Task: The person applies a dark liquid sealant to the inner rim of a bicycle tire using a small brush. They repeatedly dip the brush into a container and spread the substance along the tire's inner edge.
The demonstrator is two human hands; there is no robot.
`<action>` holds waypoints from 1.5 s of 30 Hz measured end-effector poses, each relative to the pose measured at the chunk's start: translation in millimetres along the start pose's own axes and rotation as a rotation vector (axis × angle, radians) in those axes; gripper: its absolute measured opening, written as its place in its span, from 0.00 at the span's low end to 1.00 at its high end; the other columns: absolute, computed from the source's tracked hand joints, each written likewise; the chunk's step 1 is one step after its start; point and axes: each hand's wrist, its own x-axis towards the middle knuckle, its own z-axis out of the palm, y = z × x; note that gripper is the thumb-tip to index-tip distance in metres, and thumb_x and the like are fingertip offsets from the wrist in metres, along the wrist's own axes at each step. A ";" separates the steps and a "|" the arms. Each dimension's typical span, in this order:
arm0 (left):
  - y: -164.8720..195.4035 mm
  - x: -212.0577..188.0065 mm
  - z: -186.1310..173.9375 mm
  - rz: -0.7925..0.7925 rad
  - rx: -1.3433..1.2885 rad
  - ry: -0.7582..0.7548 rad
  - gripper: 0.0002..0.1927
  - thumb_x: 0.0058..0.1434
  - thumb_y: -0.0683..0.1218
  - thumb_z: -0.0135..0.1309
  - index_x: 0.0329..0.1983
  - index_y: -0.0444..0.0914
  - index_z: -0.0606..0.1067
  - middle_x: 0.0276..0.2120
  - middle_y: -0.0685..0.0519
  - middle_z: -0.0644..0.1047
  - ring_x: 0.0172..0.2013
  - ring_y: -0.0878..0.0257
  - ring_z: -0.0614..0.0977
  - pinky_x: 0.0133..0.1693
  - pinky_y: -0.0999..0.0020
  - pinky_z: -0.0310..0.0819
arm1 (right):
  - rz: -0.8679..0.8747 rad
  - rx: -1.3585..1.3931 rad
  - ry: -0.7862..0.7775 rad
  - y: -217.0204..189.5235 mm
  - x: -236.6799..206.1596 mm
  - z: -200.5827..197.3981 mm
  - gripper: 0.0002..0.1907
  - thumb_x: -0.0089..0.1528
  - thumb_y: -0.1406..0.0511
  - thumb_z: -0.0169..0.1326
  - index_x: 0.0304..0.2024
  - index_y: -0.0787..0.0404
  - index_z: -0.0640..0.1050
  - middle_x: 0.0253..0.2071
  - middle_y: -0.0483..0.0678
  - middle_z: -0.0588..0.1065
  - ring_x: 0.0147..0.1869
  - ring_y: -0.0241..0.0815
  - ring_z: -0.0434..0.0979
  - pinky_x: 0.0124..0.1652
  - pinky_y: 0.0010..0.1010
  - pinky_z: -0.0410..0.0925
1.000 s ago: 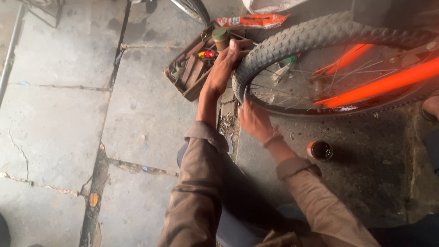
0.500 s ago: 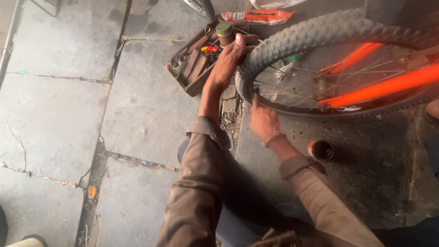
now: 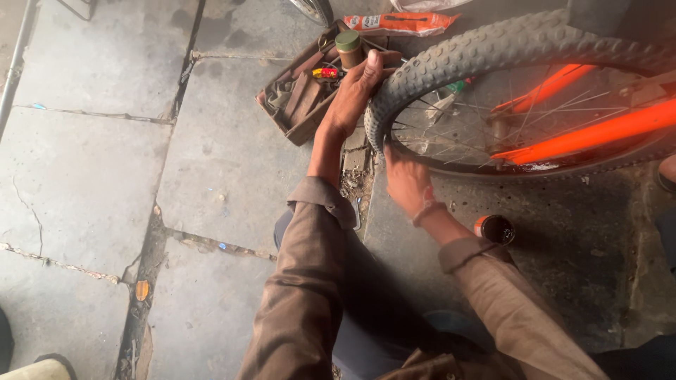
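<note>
A person crouches over a bicycle wheel [image 3: 521,91] that fills the upper right of the frame, its knobby grey tyre [image 3: 451,60] curving over thin spokes, with a bright orange frame tube [image 3: 584,134] running behind them. The left hand [image 3: 359,91] sits just above the middle of the frame, fingers curled over the outer tread of the tyre at its leftmost bend, gripping the rubber. The right hand [image 3: 407,179] is lower, near the centre, pressed against the tyre's lower left edge where it meets the rim; its fingers are tucked in against the tyre, and I cannot tell whether they close on it or only push at it. Both arms wear brown sleeves with buttoned cuffs, reaching up from the bottom of the frame. Just beyond the left hand, at top centre, a shallow brown tool tray [image 3: 296,119] lies on the stone slabs, full of dark tools, with a small green-capped bottle [image 3: 348,48] standing at its far end. An orange and white packet [image 3: 401,22] lies at the top edge, just past the tray. To the right of the right forearm, a small open tin [image 3: 495,229] with dark contents stands on the stained concrete floor [image 3: 563,253]. Cracked grey paving slabs [image 3: 91,176] cover the left half.
</note>
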 end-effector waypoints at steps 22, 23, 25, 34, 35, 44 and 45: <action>-28.2 -6.6 -25.2 -0.137 1.072 -0.212 0.66 0.37 0.58 0.81 0.72 0.30 0.55 0.63 0.31 0.67 0.65 0.40 0.66 0.61 0.53 0.59 | 0.262 0.195 -0.040 134.5 -131.3 116.6 0.22 0.64 0.64 0.51 0.62 0.56 0.73 0.37 0.61 0.80 0.41 0.62 0.81 0.46 0.53 0.73; -28.5 -7.6 -25.0 -0.127 1.067 -0.165 0.64 0.38 0.58 0.81 0.70 0.30 0.58 0.60 0.31 0.70 0.62 0.42 0.70 0.60 0.55 0.63 | 0.315 0.251 0.006 158.1 -146.9 124.9 0.22 0.62 0.65 0.53 0.60 0.58 0.74 0.41 0.63 0.79 0.46 0.64 0.79 0.49 0.53 0.72; -27.9 -9.0 -23.4 -0.123 1.058 -0.060 0.58 0.40 0.58 0.80 0.68 0.30 0.62 0.54 0.33 0.76 0.57 0.45 0.77 0.56 0.59 0.71 | 0.406 0.361 0.097 193.8 -177.2 142.3 0.22 0.58 0.66 0.56 0.56 0.60 0.76 0.50 0.67 0.76 0.56 0.67 0.76 0.56 0.53 0.69; -5.1 -7.1 -9.8 -0.012 1.115 -0.041 0.30 0.44 0.50 0.78 0.47 0.33 0.79 0.35 0.42 0.83 0.35 0.49 0.84 0.41 0.55 0.76 | 0.480 0.445 -0.061 181.9 -163.0 168.0 0.33 0.49 0.65 0.61 0.59 0.56 0.75 0.71 0.65 0.58 0.71 0.72 0.57 0.60 0.64 0.59; -1.5 -7.1 -8.9 -0.003 1.111 -0.052 0.31 0.44 0.50 0.78 0.47 0.32 0.79 0.36 0.42 0.83 0.36 0.50 0.84 0.42 0.55 0.76 | 0.513 0.451 -0.058 176.8 -159.7 169.7 0.32 0.49 0.65 0.60 0.59 0.56 0.75 0.72 0.65 0.56 0.72 0.73 0.55 0.61 0.66 0.58; 21.5 -12.9 -7.2 -0.021 0.544 -0.121 0.40 0.58 0.65 0.65 0.63 0.35 0.71 0.52 0.44 0.80 0.50 0.58 0.82 0.50 0.62 0.78 | 0.650 0.353 -0.008 147.9 -139.8 185.1 0.27 0.51 0.61 0.59 0.55 0.54 0.80 0.75 0.70 0.44 0.75 0.78 0.40 0.62 0.76 0.49; 22.6 -13.2 -7.0 -0.046 0.532 -0.112 0.37 0.60 0.67 0.59 0.62 0.36 0.73 0.51 0.46 0.81 0.49 0.58 0.83 0.49 0.62 0.77 | 0.655 0.361 -0.003 149.6 -140.2 185.1 0.28 0.50 0.61 0.60 0.55 0.54 0.80 0.75 0.70 0.44 0.75 0.77 0.41 0.62 0.75 0.49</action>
